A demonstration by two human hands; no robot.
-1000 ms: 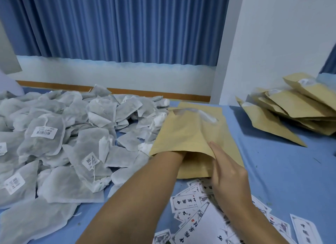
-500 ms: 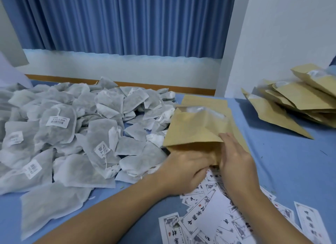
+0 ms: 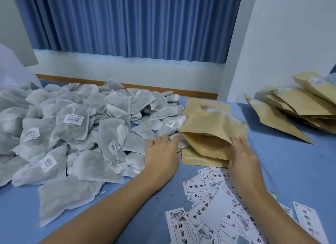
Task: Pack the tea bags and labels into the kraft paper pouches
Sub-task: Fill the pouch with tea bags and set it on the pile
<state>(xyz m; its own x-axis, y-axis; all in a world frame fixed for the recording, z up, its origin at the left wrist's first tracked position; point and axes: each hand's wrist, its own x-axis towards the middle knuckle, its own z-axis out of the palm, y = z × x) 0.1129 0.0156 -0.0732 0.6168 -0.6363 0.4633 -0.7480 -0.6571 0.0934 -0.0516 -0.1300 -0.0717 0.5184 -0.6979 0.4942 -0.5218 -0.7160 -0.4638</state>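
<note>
Now the left hand [image 3: 161, 153] is out of the kraft paper pouch [image 3: 209, 127], which lies at the centre of the frame; a second earlier the forearm was deep inside it, and half a second ago the hand was just at its mouth. That hand lies on the near edge of the big heap of grey tea bags [image 3: 72, 125] that fills the left half of the frame. Its fingers are spread and nearly straight over a bag just beside the pouch mouth, touching it but not yet closed round it. The right hand [image 3: 243, 153] is at the pouch's near right corner, fingers nearly straight, their tips against the raised top lip so that the mouth gapes toward the tea bags. The pouch rests on more flat pouches of the same kind on the blue table [image 3: 291, 180]. Printed labels [image 3: 218, 207] are scattered at lower right, touching the pouch stack's near edge. Other pouches [image 3: 300, 107], seemingly filled, are piled at the right edge of the frame, well apart. Judging by this, the pouch has been opened up or loaded once, and the left hand is going for a tea bag to slide in.
</note>
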